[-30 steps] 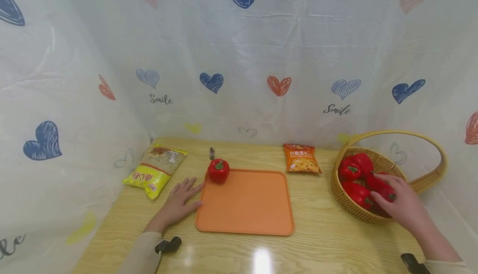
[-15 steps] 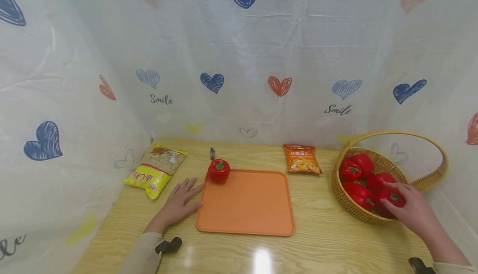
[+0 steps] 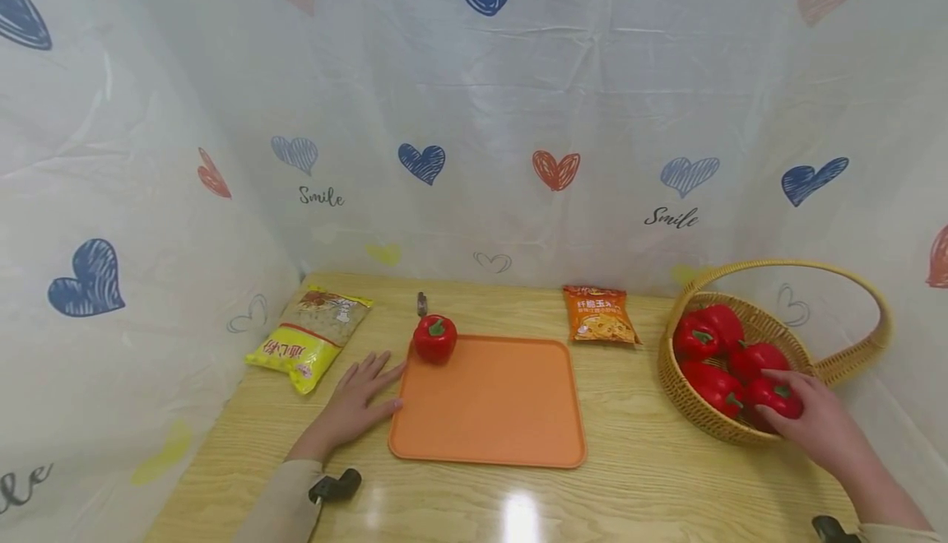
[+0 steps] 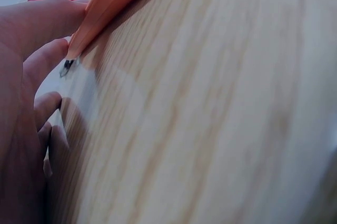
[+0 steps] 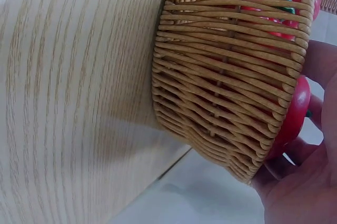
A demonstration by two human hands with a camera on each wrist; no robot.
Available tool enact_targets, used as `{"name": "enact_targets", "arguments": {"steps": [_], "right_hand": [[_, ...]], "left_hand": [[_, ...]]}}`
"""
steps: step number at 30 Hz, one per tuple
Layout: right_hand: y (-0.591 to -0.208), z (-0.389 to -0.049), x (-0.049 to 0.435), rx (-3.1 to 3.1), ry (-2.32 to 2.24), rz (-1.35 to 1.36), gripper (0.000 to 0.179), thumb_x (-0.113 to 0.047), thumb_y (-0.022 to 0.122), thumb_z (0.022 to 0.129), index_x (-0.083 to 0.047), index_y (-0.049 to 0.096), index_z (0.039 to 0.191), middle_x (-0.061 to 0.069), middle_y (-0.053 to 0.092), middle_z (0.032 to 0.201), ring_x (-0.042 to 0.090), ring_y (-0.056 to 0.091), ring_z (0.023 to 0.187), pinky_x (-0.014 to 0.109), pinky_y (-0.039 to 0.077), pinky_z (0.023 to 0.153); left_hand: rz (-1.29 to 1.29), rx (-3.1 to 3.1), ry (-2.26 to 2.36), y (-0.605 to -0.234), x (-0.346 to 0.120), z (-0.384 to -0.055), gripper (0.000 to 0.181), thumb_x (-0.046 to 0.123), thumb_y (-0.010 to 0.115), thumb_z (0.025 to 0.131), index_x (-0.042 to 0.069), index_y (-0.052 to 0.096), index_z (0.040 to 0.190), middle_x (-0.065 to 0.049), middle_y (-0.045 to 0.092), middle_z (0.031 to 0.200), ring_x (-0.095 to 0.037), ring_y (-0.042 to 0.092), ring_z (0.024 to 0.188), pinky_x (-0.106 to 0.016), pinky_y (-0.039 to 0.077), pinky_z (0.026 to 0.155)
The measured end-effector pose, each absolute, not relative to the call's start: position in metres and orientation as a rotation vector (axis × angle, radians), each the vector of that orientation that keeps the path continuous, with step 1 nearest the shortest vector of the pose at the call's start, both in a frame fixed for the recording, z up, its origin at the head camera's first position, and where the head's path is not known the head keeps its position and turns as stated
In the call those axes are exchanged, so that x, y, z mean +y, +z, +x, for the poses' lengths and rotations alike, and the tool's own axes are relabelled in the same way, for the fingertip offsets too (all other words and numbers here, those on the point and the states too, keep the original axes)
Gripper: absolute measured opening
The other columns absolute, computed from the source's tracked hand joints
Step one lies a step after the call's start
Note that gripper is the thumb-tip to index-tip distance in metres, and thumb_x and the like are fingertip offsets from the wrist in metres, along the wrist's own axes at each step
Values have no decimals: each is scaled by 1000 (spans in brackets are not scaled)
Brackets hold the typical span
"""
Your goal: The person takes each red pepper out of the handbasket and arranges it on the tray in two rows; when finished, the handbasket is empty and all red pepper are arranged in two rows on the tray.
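Observation:
My right hand [image 3: 815,424] reaches over the near right rim of the wicker basket [image 3: 685,407]. Its thumb and fingers curl round a red bell pepper [image 3: 773,397] that sits inside, as the right wrist view also shows. Several other red bell peppers [image 3: 711,387] lie in the same basket. On the left, my left hand [image 3: 355,403] rests spread, its thumb and index finger touching the left edge of an orange tray [image 3: 492,411]. One red bell pepper [image 3: 434,340] stands at that tray's far left corner, stem up.
A yellow-and-clear food packet [image 3: 311,337] lies beyond my left hand. Behind the tray are an orange snack bag [image 3: 598,315] and a small dark metal object [image 3: 421,304]. The basket's tall handle [image 3: 852,362] arches over its right side. A heart-printed curtain [image 3: 474,230] encloses the table.
My right hand has shifted a little to the right over the basket and now grips the near bell pepper from its right side. The left hand has stayed at the tray edge.

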State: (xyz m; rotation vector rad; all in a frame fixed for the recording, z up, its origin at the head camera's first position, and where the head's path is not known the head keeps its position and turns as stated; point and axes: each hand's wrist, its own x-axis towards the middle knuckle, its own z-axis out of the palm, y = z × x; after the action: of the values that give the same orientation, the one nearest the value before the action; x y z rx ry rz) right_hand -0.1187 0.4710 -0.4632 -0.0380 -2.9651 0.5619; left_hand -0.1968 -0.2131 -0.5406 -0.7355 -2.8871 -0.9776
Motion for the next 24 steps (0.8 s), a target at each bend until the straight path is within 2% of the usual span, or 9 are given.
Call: {"name": "enact_targets", "arguments": {"steps": [13,24], "right_hand": [[-464,-119,471,-2980,539,-85,58,-24,77,90,10,53,130,44,47,121,60,44,105,75,44,80],[-462,-117,467,-2883,547,-48,54,-18,79,88,9,56,129,40,47,123,59,42,108,75,41,81]], "left_hand": [[-731,-2892,-977,-542,-214,-198,63,42,67,96,17,51,152,-20,32,162,-46,18,152,-62,6,122],[-746,-2871,-959,-543,-214,-198,63,42,67,96,16,52,151,-21,34,161,-47,20,151,-63,9,121]]}}
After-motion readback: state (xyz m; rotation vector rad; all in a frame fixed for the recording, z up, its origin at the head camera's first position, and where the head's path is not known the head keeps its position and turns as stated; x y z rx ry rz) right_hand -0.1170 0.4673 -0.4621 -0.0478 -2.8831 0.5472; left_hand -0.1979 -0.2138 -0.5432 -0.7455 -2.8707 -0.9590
